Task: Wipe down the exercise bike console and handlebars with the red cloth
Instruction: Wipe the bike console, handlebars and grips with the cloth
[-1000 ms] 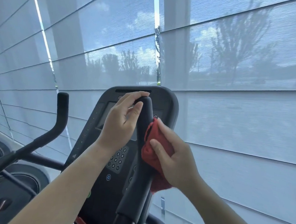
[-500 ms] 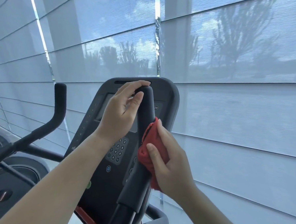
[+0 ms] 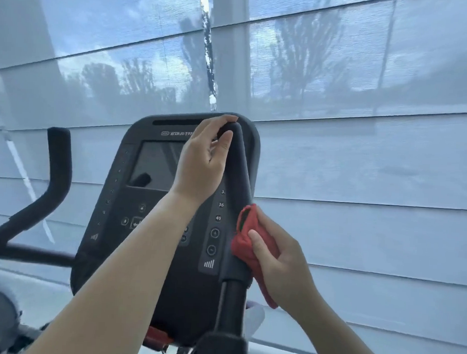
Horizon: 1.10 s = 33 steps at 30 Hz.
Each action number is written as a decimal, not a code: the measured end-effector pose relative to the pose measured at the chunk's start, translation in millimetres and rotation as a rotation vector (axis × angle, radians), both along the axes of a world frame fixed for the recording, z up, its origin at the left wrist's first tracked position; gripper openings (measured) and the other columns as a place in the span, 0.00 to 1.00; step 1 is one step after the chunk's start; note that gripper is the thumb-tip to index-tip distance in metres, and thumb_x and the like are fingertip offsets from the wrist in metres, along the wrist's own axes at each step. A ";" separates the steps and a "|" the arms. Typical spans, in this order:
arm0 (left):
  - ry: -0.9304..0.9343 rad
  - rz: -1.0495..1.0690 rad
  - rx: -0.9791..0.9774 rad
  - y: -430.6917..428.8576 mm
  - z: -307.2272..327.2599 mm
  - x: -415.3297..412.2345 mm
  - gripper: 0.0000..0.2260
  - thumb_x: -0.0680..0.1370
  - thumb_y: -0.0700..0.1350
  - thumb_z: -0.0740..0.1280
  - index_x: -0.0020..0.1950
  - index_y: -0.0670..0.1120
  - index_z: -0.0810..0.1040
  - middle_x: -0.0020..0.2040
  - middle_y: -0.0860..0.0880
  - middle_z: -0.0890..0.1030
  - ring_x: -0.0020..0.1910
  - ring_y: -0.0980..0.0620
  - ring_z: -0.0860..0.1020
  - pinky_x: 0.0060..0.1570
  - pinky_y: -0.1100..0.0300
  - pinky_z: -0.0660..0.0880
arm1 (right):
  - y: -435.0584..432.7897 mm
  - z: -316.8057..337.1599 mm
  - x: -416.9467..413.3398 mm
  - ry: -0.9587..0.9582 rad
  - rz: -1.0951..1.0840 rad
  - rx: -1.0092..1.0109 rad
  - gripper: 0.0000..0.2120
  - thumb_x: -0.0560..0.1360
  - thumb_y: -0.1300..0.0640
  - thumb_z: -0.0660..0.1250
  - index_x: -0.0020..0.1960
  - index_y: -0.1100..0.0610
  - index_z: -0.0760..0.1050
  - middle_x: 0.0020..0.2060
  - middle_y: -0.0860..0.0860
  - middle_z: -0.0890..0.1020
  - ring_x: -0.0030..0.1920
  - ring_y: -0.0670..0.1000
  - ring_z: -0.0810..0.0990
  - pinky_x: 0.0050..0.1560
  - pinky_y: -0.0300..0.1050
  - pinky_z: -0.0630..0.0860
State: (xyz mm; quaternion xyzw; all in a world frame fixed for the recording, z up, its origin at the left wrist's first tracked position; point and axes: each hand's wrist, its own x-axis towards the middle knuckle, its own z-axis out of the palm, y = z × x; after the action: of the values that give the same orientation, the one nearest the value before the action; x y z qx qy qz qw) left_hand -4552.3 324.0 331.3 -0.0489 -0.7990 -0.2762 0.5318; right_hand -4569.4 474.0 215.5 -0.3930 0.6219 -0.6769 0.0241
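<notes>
Pressing the red cloth (image 3: 246, 241) against the right side of the near handlebar (image 3: 239, 174), low on its padded sleeve and just above the collar where the bare post is beginning. Bunching that cloth in the right hand (image 3: 284, 266), grip clenching round the fabric, with the thumb lying across its front and one corner hanging down below the palm. Steadying the top of the same handlebar with the left hand (image 3: 203, 159), grip closing lightly round the rounded tip, with the forefinger curling over the top and the thumb touching the near face. Reaching up with both bare forearms from the near edge, and crossing the left one in front of the console (image 3: 141, 253). Facing that dark console just behind the handlebar. Partly covering its grey screen (image 3: 154, 164) with the left hand, and leaving in view the round buttons (image 3: 214, 233) and pale numerals running down its right edge beside the bar. Leaving the second handlebar (image 3: 58, 165) untouched, well apart at the far left. Catching a scrap of something orange-red below the console, too blurred for naming. Looking beyond at pale window blinds (image 3: 363, 162) across the whole far side, with dim shapes of trees and cloudy sky showing through.
</notes>
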 end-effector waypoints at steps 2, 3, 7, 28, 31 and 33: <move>-0.055 -0.052 0.020 -3.3 2.4 5.0 0.13 0.80 0.39 0.60 0.64 0.44 0.74 0.56 0.57 0.75 0.52 0.66 0.74 0.52 0.75 0.68 | 12.2 -5.3 14.1 -0.014 -0.014 0.044 0.18 0.74 0.50 0.62 0.63 0.46 0.74 0.44 0.40 0.81 0.47 0.43 0.79 0.51 0.36 0.73; -0.096 -0.078 0.022 -5.3 3.9 8.7 0.14 0.80 0.40 0.60 0.66 0.45 0.73 0.58 0.57 0.74 0.54 0.65 0.74 0.54 0.73 0.68 | 18.0 -4.1 19.9 -0.006 -0.025 0.048 0.15 0.73 0.51 0.62 0.59 0.45 0.77 0.44 0.43 0.82 0.48 0.44 0.79 0.53 0.37 0.73; -0.196 -0.184 0.027 -15.2 0.8 35.9 0.18 0.80 0.42 0.61 0.70 0.51 0.69 0.65 0.59 0.71 0.63 0.61 0.71 0.58 0.71 0.68 | 20.6 7.0 37.5 -0.081 -0.071 0.020 0.11 0.77 0.58 0.63 0.50 0.43 0.80 0.46 0.49 0.84 0.51 0.49 0.82 0.58 0.44 0.75; -0.376 -0.262 0.147 -60.0 -71.9 97.8 0.15 0.81 0.46 0.59 0.68 0.52 0.72 0.62 0.58 0.73 0.60 0.62 0.70 0.52 0.78 0.65 | 12.0 39.1 84.3 0.654 -0.252 0.713 0.16 0.78 0.51 0.61 0.65 0.50 0.73 0.67 0.41 0.70 0.67 0.36 0.61 0.70 0.37 0.57; -0.369 -0.305 0.118 -48.8 -70.3 98.1 0.14 0.80 0.45 0.60 0.66 0.54 0.73 0.60 0.60 0.74 0.57 0.68 0.71 0.59 0.70 0.68 | 19.6 43.9 83.9 0.392 -0.250 0.423 0.16 0.75 0.57 0.61 0.62 0.50 0.75 0.66 0.42 0.71 0.66 0.35 0.66 0.67 0.30 0.59; -0.347 -0.358 0.105 -37.0 -69.3 99.3 0.14 0.80 0.44 0.61 0.64 0.54 0.74 0.59 0.60 0.74 0.57 0.70 0.71 0.61 0.63 0.71 | 25.3 49.7 83.0 0.243 -0.269 0.275 0.21 0.72 0.64 0.61 0.61 0.48 0.75 0.65 0.43 0.72 0.67 0.37 0.67 0.66 0.32 0.61</move>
State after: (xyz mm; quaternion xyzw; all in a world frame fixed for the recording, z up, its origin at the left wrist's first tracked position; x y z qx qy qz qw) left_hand -4453.0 286.9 262.0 -0.1137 -0.8415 -0.4115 0.3310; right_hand -4486.4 499.3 265.2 -0.3783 0.7535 -0.5304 -0.0883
